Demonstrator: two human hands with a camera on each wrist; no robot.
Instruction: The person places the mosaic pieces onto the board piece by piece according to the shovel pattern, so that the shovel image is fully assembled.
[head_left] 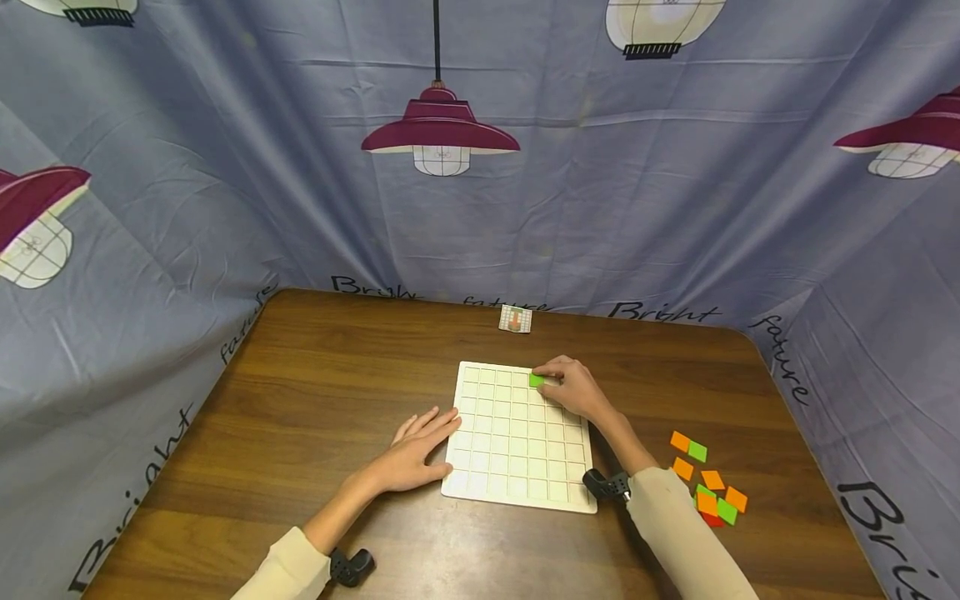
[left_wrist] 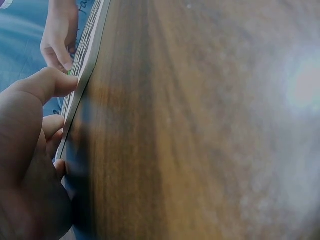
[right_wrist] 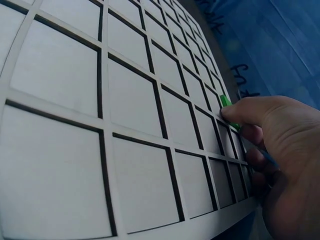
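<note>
The right hand [head_left: 573, 388], nearer, pinches a green square tile [head_left: 536, 380] at the far edge of the white gridded board [head_left: 510, 454]; the left hand [head_left: 412, 460] spreads against the board's left edge

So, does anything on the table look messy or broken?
Nothing looks broken. The loose tiles by the right arm look a bit messy: they lie at different angles, and an orange one partly covers a red one. The board looks fine.
</note>
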